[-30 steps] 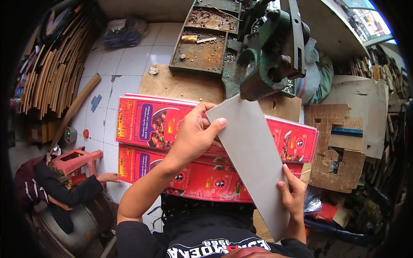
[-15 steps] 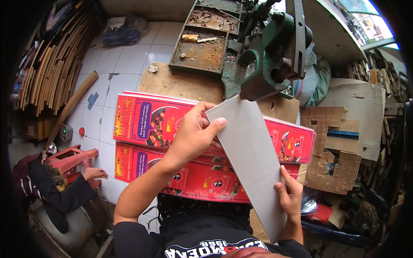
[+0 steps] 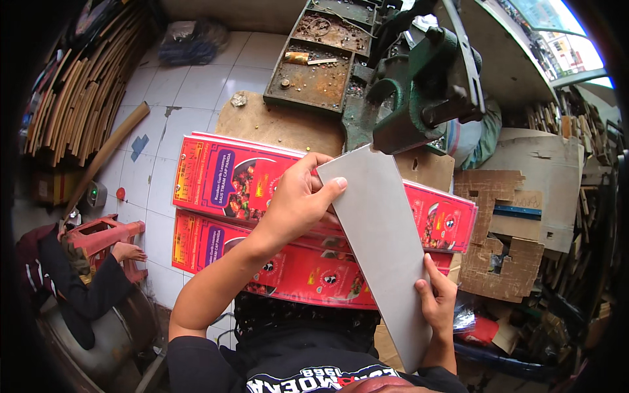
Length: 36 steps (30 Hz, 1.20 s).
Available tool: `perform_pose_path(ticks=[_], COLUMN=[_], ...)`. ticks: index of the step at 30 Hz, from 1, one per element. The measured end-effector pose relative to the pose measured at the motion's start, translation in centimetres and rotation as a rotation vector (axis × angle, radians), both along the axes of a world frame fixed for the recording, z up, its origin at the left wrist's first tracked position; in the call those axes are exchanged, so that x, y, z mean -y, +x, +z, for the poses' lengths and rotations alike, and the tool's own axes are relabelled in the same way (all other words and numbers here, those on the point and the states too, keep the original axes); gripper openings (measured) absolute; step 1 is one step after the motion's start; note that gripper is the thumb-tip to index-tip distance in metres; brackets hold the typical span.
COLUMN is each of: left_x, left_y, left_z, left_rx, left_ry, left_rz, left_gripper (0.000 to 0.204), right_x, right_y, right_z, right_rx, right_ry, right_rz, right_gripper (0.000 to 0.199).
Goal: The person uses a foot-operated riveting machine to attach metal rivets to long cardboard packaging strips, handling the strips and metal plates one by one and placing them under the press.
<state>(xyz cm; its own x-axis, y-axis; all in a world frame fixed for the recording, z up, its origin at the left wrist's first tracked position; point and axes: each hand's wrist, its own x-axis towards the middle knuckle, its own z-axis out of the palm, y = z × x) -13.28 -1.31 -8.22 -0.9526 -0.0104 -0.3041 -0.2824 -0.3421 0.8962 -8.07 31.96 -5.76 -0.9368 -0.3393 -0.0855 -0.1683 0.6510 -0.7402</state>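
A long plain grey-white panel (image 3: 383, 242) slants across the middle, its far end up against the head of a green hand press (image 3: 407, 108). My left hand (image 3: 304, 193) grips the panel's left edge near that end, thumb on top. Lower down, my right hand (image 3: 437, 295) holds the right edge, fingers around it and thumb on the face. Beneath lie two stacks of glossy red printed panels, the farther red stack (image 3: 219, 173) and the nearer red stack (image 3: 295, 275). The grey panel covers part of both, and the contact point under the press head is hidden.
A wooden board (image 3: 282, 128) lies under the press and stacks. Beyond it sits a rusty compartment tray (image 3: 311, 78) with small metal bits. Cut cardboard (image 3: 501, 229) is at right, stacked sheets (image 3: 85, 85) at left. A person's hand (image 3: 128, 252) rests near a red stool (image 3: 105, 236).
The press's lever now leans at a different angle. My view has shifted slightly. Both hands keep their hold on the grey panel, which stays at the press head.
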Motion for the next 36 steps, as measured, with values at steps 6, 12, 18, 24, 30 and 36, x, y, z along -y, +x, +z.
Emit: perform_pose_path(ticks=[6, 12, 18, 24, 30, 36], left_x=[0.2, 0.6, 1.4, 1.7, 1.8, 1.9], left_y=[0.3, 3.6, 7.0, 7.3, 7.4, 7.6], left_z=[0.0, 1.4, -0.1, -1.4, -1.2, -1.0], left_rx=[0.010, -0.014, 0.050, 0.044, 0.051, 0.069], left_ry=[-0.018, 0.000, 0.006, 0.043, 0.066, 0.057], left_rz=[0.005, 0.142, 0.268, 0.282, 0.281, 0.275], left_gripper=[0.038, 0.034, 0.036, 0.039, 0.040, 0.040], right_x=[-0.6, 0.0, 4.8, 7.6, 8.8, 12.3], right_y=[0.5, -3.6, -18.4, -27.5, -27.7, -21.0], right_z=[0.0, 0.7, -0.1, -2.3, -1.5, -0.1], right_rx=[0.170, 0.067, -0.556, -0.780, -0.888, -0.383], right_ry=[0.004, -0.111, 0.170, 0.489, 0.580, -0.052], right_rz=[-0.086, 0.159, 0.007, 0.218, 0.280, 0.419], right_gripper=[0.051, 0.032, 0.012, 0.007, 0.006, 0.010])
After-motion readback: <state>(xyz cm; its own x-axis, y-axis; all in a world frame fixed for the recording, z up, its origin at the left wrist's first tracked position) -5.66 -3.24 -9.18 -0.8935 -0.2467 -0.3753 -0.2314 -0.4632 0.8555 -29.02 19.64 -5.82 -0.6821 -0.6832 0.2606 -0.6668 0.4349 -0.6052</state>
